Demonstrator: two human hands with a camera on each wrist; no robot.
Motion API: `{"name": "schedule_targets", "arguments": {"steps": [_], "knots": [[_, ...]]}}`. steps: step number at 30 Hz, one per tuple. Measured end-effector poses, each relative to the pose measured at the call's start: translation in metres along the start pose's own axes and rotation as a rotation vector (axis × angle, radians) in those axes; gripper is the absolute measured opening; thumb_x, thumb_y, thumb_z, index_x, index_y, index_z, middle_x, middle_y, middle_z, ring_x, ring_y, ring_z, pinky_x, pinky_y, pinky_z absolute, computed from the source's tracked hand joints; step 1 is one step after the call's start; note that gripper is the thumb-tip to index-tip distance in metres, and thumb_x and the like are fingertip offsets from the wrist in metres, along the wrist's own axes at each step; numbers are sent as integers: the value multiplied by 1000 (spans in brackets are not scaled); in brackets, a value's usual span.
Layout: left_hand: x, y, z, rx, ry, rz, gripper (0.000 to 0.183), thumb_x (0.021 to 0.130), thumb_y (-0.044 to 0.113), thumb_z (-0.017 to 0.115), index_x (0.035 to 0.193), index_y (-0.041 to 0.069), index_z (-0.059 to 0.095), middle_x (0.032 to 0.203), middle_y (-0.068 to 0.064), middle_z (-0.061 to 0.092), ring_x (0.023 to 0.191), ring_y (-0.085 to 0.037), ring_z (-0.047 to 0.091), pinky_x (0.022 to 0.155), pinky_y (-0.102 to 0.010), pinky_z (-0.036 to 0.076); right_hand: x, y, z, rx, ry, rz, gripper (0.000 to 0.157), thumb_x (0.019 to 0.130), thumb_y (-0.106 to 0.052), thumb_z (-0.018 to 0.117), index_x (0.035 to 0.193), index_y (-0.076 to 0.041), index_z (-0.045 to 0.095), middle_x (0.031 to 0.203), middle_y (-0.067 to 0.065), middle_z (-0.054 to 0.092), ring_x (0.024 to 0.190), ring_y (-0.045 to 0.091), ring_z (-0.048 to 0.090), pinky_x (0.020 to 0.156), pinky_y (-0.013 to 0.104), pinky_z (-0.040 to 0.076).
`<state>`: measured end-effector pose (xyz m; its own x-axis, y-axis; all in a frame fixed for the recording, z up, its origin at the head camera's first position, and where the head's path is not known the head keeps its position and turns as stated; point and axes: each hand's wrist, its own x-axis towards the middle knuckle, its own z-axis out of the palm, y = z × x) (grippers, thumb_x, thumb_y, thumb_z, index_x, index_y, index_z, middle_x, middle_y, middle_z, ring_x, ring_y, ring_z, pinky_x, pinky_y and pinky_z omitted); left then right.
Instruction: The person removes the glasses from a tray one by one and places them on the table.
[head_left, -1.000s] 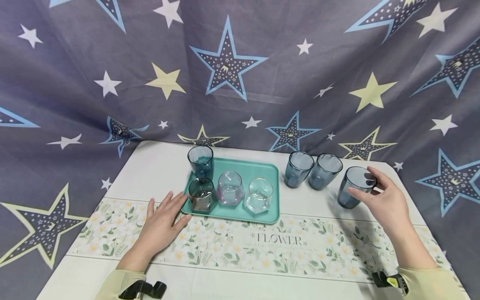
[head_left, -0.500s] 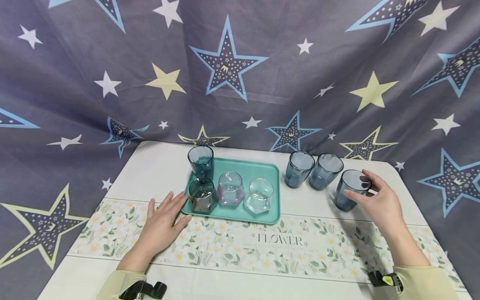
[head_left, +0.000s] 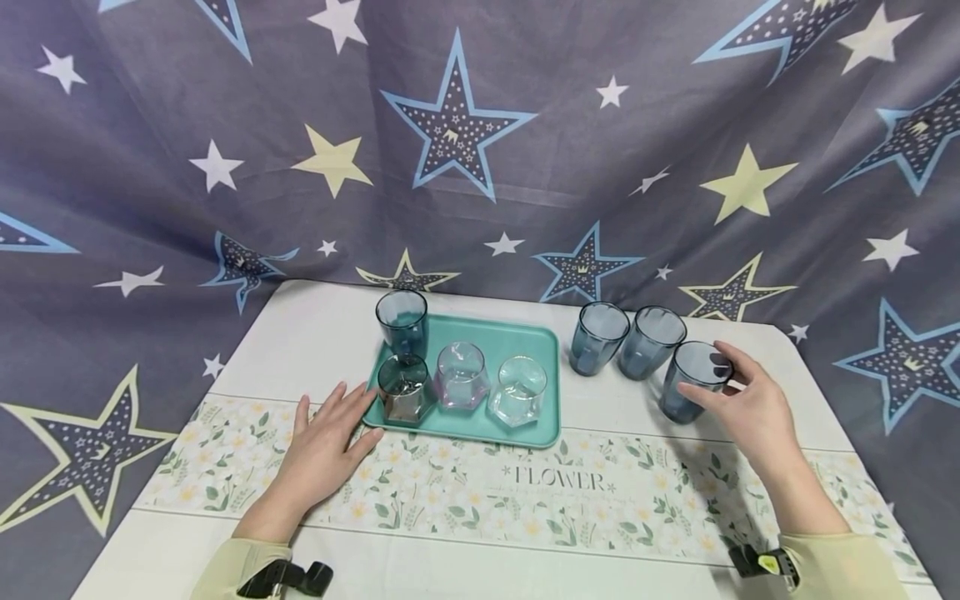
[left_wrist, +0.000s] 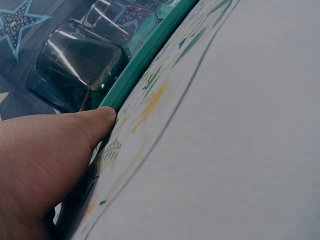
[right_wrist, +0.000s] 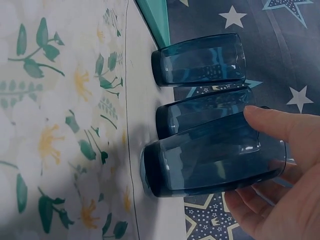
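Observation:
My right hand [head_left: 753, 408] grips a blue drinking glass [head_left: 686, 392] near its rim, thumb on the near side and fingers behind. In the right wrist view that glass [right_wrist: 215, 160] stands just off the other two blue glasses [right_wrist: 200, 60]. My left hand [head_left: 322, 454] lies with fingers spread at the left end of the teal tray [head_left: 536, 433]; its thumb touches the tray edge in the left wrist view. On the tray stand a smoky dark glass [head_left: 401, 392], a pinkish glass [head_left: 460, 379] and a clear glass [head_left: 517, 396], with a blue glass [head_left: 402, 325] behind them at the back left corner.
Two blue glasses, one [head_left: 596, 342] beside the other [head_left: 649, 346], stand between the tray and my right hand. A white cloth with a floral band [head_left: 465, 492] covers the table. A star-patterned curtain [head_left: 525, 167] hangs right behind the table's back edge.
My right hand has moved left with the blue glass, bringing it closer to the other two blue glasses. The left hand and the tray have stayed in place.

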<state>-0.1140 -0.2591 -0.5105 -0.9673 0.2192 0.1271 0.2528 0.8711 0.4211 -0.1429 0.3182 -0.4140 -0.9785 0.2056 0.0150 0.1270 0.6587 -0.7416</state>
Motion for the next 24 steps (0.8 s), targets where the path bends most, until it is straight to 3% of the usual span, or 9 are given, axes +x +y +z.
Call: {"name": "schedule_targets", "arguments": {"steps": [6, 13, 24], "knots": [[0, 0, 0, 0, 2, 2, 67, 112, 40, 68, 169, 12, 47, 173, -13, 44, 165, -42, 26, 128, -76, -3, -1, -1, 0, 6, 1, 7, 102, 95, -47, 90, 175, -19, 35, 162, 25, 50, 136, 54, 55, 87, 29, 51], [1, 0, -1, -8, -4, -3, 67, 112, 40, 67, 169, 12, 47, 174, -13, 43, 165, -42, 25, 128, -76, -4, 1, -4, -6, 6, 29, -3, 99, 96, -43, 89, 175, -16, 35, 160, 28, 52, 134, 51, 57, 82, 18, 47], [1, -1, 0, -9, -4, -2, 67, 112, 41, 67, 169, 12, 47, 174, -14, 43, 165, -42, 25, 128, -76, -4, 11, -2, -10, 4, 83, 14, 99, 96, -43, 89, 175, -17, 36, 161, 23, 53, 135, 46, 58, 81, 14, 46]]}}
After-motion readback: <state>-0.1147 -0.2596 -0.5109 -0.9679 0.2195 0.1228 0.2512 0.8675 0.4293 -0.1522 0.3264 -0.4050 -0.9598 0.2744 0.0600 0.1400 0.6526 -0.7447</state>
